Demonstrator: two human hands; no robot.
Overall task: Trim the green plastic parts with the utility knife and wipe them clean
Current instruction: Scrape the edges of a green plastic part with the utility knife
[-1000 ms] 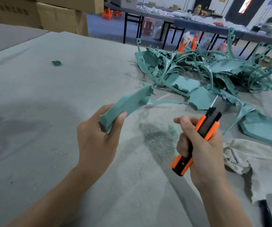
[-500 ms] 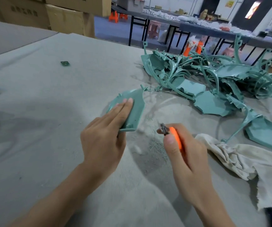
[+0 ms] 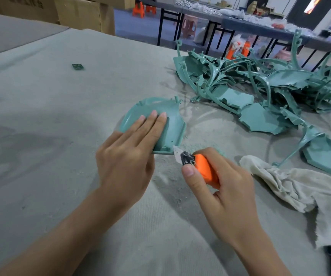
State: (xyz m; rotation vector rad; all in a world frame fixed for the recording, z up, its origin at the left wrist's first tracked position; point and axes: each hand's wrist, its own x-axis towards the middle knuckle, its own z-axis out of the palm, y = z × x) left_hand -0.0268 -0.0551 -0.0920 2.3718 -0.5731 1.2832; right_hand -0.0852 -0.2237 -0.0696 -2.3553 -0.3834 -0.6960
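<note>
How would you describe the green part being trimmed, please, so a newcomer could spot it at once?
On the table, left of the tangled green pile, one curved panel lies apart. Only it sits under the left hand, utility knife at its near corner.

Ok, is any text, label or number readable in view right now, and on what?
Cardboard box: dark printed characters, too blurred to read.
Utility knife: no marking visible.
Green part being trimmed: no marking visible.
Nothing else legible.
</note>
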